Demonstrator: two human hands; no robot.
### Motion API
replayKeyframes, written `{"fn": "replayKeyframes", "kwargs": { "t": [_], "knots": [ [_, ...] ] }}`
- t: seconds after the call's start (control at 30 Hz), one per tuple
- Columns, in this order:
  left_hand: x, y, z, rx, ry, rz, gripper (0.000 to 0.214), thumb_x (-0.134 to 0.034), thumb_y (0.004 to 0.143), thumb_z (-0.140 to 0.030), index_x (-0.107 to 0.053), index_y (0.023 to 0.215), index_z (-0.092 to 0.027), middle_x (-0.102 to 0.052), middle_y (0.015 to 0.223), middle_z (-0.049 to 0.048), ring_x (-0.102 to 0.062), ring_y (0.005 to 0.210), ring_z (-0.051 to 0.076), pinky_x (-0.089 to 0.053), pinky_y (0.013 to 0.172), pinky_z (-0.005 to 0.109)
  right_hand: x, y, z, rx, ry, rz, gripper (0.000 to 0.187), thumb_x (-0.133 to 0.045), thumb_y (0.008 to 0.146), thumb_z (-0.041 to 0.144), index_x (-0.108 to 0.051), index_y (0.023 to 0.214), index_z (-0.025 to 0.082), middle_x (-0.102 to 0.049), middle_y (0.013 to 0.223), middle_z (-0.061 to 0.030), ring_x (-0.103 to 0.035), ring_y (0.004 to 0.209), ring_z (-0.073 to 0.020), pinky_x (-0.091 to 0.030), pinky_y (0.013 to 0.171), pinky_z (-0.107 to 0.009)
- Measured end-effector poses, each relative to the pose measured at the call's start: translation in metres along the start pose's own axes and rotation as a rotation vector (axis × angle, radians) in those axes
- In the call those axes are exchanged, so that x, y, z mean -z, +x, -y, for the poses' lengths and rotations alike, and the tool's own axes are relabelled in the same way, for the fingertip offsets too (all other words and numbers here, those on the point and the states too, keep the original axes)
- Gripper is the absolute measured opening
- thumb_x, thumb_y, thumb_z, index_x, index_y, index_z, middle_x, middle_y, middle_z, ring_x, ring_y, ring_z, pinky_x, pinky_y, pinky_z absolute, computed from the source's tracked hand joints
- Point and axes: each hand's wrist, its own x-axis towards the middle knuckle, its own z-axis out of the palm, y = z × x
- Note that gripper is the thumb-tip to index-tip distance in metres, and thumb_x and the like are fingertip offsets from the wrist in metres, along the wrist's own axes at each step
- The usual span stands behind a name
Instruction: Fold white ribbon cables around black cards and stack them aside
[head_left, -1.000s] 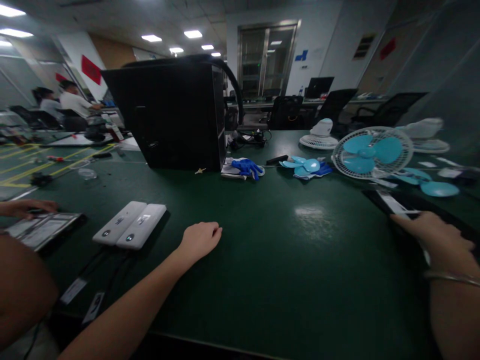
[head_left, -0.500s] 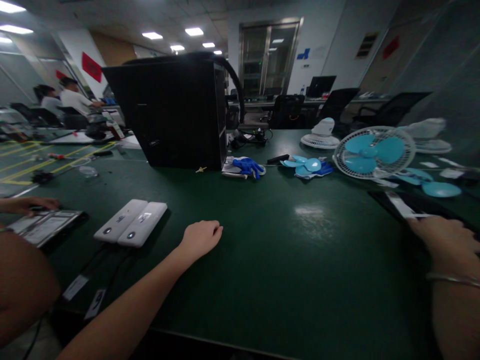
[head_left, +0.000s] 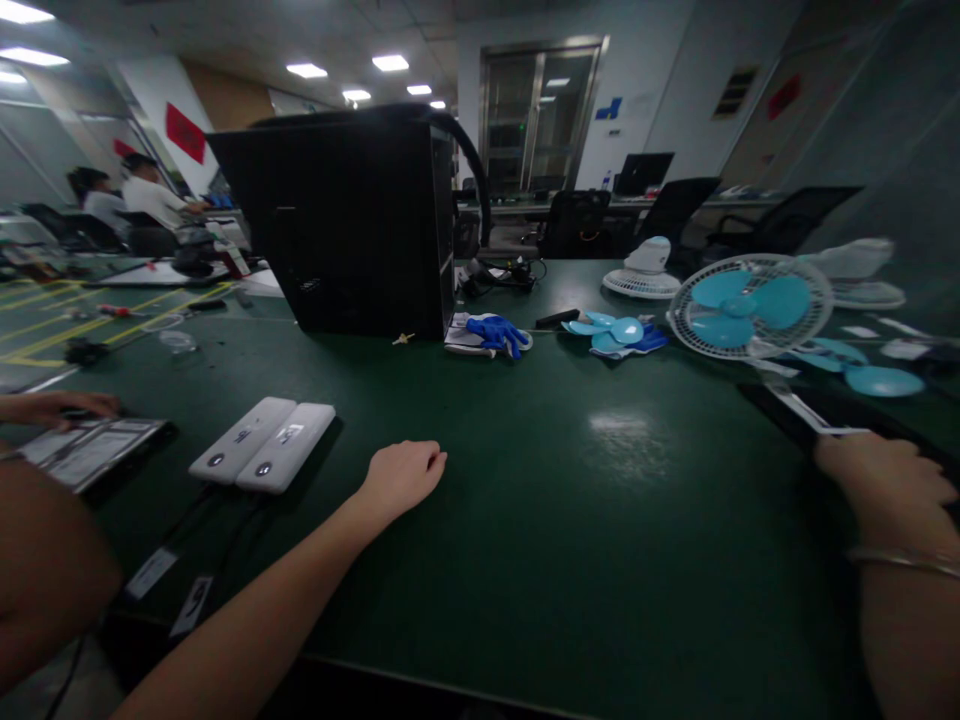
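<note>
My left hand (head_left: pixel 405 475) rests on the green table (head_left: pixel 525 560), curled into a loose fist; nothing shows in it. To its left lie two white box-shaped devices (head_left: pixel 286 446) side by side, with labelled cables. At the right edge, my right hand (head_left: pixel 885 482) has its fingers curled by one end of a flat white strip-like piece (head_left: pixel 801 408) with a narrow crossbar. That piece slants over a dark flat mat or bag (head_left: pixel 900 425); its kind is unclear and the fingers partly hide it.
A black computer case (head_left: pixel 345 230) stands behind. Blue-white gloves (head_left: pixel 491 336), a key (head_left: pixel 403 339), light-blue fan blades (head_left: pixel 604 328) and a fan in its grille (head_left: pixel 750 305) lie across the back. At left, another person's hand (head_left: pixel 79 405) touches a silver-and-black device (head_left: pixel 97 450).
The white strip-like piece has tilted slightly at my right hand, and that hand has shifted a little. My left hand stays put.
</note>
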Motion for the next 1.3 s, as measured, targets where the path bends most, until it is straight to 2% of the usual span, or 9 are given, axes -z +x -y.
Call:
{"fn": "replayKeyframes", "kwargs": {
  "t": [0.23, 0.4, 0.5, 0.67, 0.77, 0.83, 0.93, 1.07, 1.3],
  "knots": [
    [-0.001, 0.000, 0.001, -0.027, 0.013, -0.024, 0.035, -0.034, 0.094, -0.042, -0.061, 0.086, -0.022, -0.065, 0.080, 0.0025, -0.061, 0.071, 0.017, -0.043, 0.059, 0.025, 0.008, -0.012, 0.000, -0.050, 0.035, 0.093, 0.062, -0.036, 0.083, 0.040, -0.049, 0.132, 0.005, -0.049, 0.121, -0.0309, -0.043, 0.118, -0.0434, -0.040, 0.086, -0.056],
    [-0.001, 0.000, 0.002, -0.035, 0.018, -0.005, 0.035, -0.033, 0.095, -0.042, -0.061, 0.087, -0.022, -0.066, 0.080, 0.0023, -0.062, 0.071, 0.016, -0.042, 0.059, 0.025, 0.015, -0.018, 0.003, -0.006, 0.041, 0.109, 0.054, -0.041, 0.084, 0.038, -0.053, 0.132, 0.017, -0.048, 0.125, -0.0284, -0.042, 0.118, -0.0455, -0.039, 0.081, -0.060],
    [-0.001, 0.001, 0.000, -0.033, 0.032, -0.031, 0.035, -0.033, 0.095, -0.042, -0.062, 0.087, -0.022, -0.065, 0.080, 0.0024, -0.061, 0.071, 0.017, -0.041, 0.057, 0.025, 0.024, -0.029, 0.012, 0.189, 0.115, 0.045, 0.053, -0.031, 0.088, 0.040, -0.052, 0.134, 0.023, -0.047, 0.126, -0.0281, -0.048, 0.110, -0.0470, -0.040, 0.075, -0.062],
    [0.002, -0.001, -0.003, -0.027, -0.008, -0.083, 0.038, -0.032, 0.095, -0.043, -0.062, 0.088, -0.022, -0.064, 0.077, 0.0022, -0.060, 0.069, 0.017, -0.039, 0.057, 0.025, 0.033, -0.057, 0.050, 0.711, 0.287, -0.024, 0.064, -0.028, 0.090, 0.049, -0.048, 0.137, 0.009, -0.049, 0.115, -0.0255, -0.048, 0.110, -0.0370, -0.039, 0.092, -0.050],
    [0.003, -0.002, -0.002, -0.048, -0.115, -0.123, 0.039, -0.031, 0.096, -0.044, -0.062, 0.093, -0.021, -0.064, 0.078, 0.0017, -0.060, 0.069, 0.016, -0.040, 0.058, 0.026, 0.039, -0.087, 0.080, 0.936, 0.353, 0.021, 0.065, -0.033, 0.090, 0.054, -0.050, 0.135, 0.011, -0.052, 0.109, -0.0181, -0.050, 0.104, -0.0288, -0.040, 0.095, -0.041],
    [0.002, -0.001, 0.000, -0.078, -0.253, -0.135, 0.039, -0.029, 0.097, -0.043, -0.062, 0.102, -0.022, -0.065, 0.082, 0.0014, -0.060, 0.071, 0.016, -0.041, 0.060, 0.026, 0.046, -0.117, 0.095, 1.076, 0.425, 0.113, 0.061, -0.034, 0.090, 0.056, -0.050, 0.136, 0.018, -0.052, 0.109, -0.0137, -0.052, 0.098, -0.0247, -0.044, 0.089, -0.038],
    [-0.002, 0.004, 0.002, -0.133, -0.593, -0.080, 0.042, -0.027, 0.097, -0.045, -0.055, 0.118, -0.022, -0.066, 0.100, 0.0036, -0.060, 0.072, 0.014, -0.043, 0.060, 0.025, 0.060, -0.171, 0.107, 1.282, 0.620, 0.418, 0.054, -0.038, 0.092, 0.053, -0.047, 0.138, 0.026, -0.051, 0.112, -0.0096, -0.052, 0.095, -0.0221, -0.048, 0.082, -0.037],
    [-0.006, 0.008, 0.000, -0.114, -1.033, 0.170, 0.049, -0.025, 0.097, -0.047, -0.047, 0.131, -0.019, -0.059, 0.118, 0.0110, -0.061, 0.075, 0.014, -0.041, 0.051, 0.022, 0.071, -0.226, 0.111, 1.504, 0.624, 0.749, 0.050, -0.043, 0.093, 0.046, -0.043, 0.141, 0.031, -0.048, 0.114, -0.0067, -0.051, 0.096, -0.0182, -0.048, 0.081, -0.034],
    [0.003, -0.002, -0.005, -0.315, -0.860, 0.495, 0.035, -0.058, 0.086, -0.040, -0.066, 0.111, -0.018, -0.064, 0.085, 0.0027, -0.049, 0.055, 0.007, -0.036, 0.045, 0.018, 0.072, -0.255, 0.108, 1.625, 0.412, 0.971, 0.053, -0.055, 0.086, 0.045, -0.048, 0.137, 0.030, -0.052, 0.113, -0.0052, -0.053, 0.096, -0.0179, -0.047, 0.081, -0.034]
  ]
}}
